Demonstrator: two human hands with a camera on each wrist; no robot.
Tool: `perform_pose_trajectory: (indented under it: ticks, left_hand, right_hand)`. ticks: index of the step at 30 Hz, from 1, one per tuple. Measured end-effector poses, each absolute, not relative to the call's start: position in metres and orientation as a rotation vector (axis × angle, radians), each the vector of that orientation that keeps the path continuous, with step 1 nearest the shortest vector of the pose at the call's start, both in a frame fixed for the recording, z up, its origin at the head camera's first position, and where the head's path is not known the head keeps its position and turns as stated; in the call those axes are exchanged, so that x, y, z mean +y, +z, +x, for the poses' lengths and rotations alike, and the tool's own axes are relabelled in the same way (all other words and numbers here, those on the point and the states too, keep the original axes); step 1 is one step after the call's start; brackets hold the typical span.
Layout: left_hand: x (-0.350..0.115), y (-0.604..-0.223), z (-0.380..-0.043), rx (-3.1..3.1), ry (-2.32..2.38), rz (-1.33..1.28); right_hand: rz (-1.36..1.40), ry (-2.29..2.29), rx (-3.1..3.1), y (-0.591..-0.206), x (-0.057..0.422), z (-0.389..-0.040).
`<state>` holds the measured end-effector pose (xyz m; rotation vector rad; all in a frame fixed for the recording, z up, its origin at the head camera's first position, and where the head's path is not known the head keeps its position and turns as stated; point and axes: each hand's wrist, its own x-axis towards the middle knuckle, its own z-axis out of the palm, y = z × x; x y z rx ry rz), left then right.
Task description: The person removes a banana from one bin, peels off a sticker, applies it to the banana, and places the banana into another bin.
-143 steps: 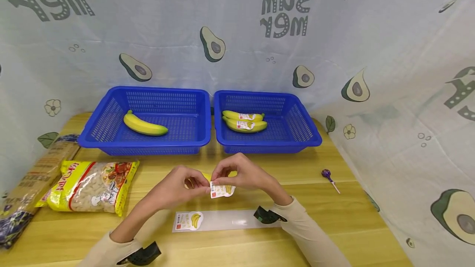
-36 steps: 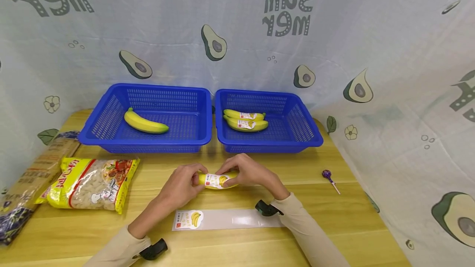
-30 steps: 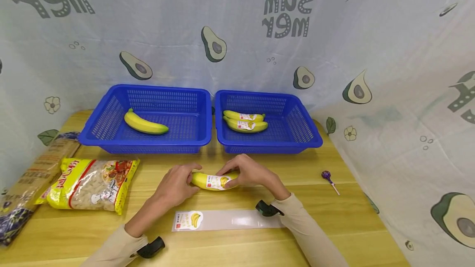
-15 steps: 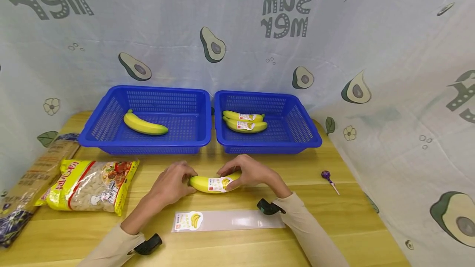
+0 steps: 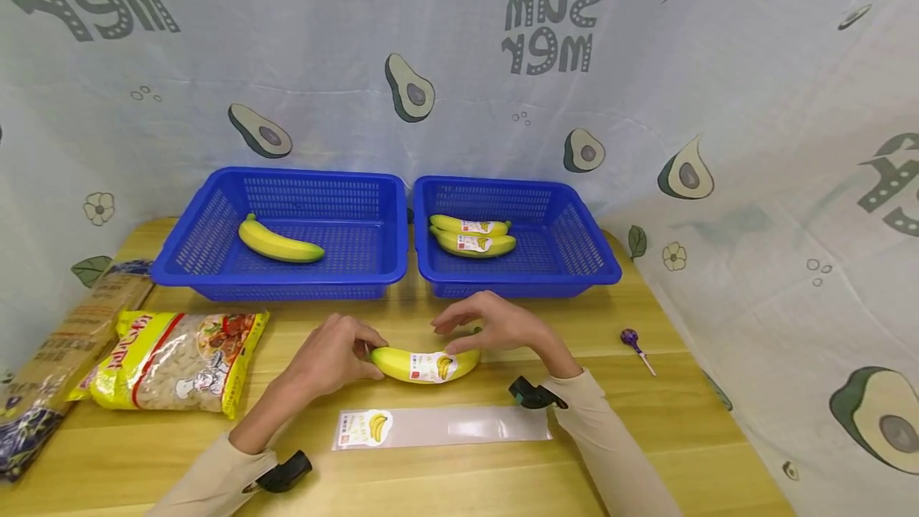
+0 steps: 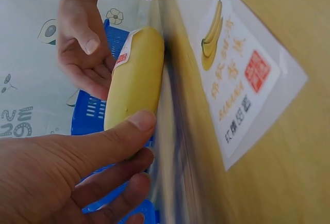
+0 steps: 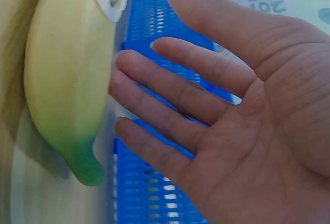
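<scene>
A yellow banana (image 5: 398,363) with a green stem lies on the wooden table, a white label (image 5: 428,367) stuck across its middle. My left hand (image 5: 333,353) pinches the banana's left end; the left wrist view shows the thumb on top and the index finger (image 6: 116,176) below. Over the banana's right part is my right hand (image 5: 502,325). In the right wrist view that hand (image 7: 221,110) has loosely spread fingers and holds nothing. Nearer the person lies a translucent backing strip (image 5: 477,425) with one banana sticker (image 5: 364,428) at its left end.
A left blue basket (image 5: 352,274) holds one unlabelled banana (image 5: 278,242). Two labelled bananas (image 5: 495,245) lie in the right blue basket (image 5: 574,284). A yellow food bag (image 5: 179,361) and a brown package (image 5: 72,349) lie at left, a lollipop (image 5: 632,340) at right.
The label earlier pinched between both hands is now on the banana. The banana has shifted slightly right and nearer. My right hand has let go of the banana and lifted away.
</scene>
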<state>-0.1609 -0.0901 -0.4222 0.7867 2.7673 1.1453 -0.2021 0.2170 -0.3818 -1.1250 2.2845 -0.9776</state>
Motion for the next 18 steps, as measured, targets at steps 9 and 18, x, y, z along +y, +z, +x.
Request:
perform_pose_trajectory:
  ticks: [9,18]
  left_hand:
    - [-0.091,-0.418,-0.160,2.698,1.297,0.880]
    - [-0.090,-0.408,-0.158,2.712,1.422,1.002]
  right_hand:
    - [-1.146,-1.089,2.361,-0.356,0.244,-0.183]
    - [-1.015,-1.327,2.552,-0.352,0.271,-0.164]
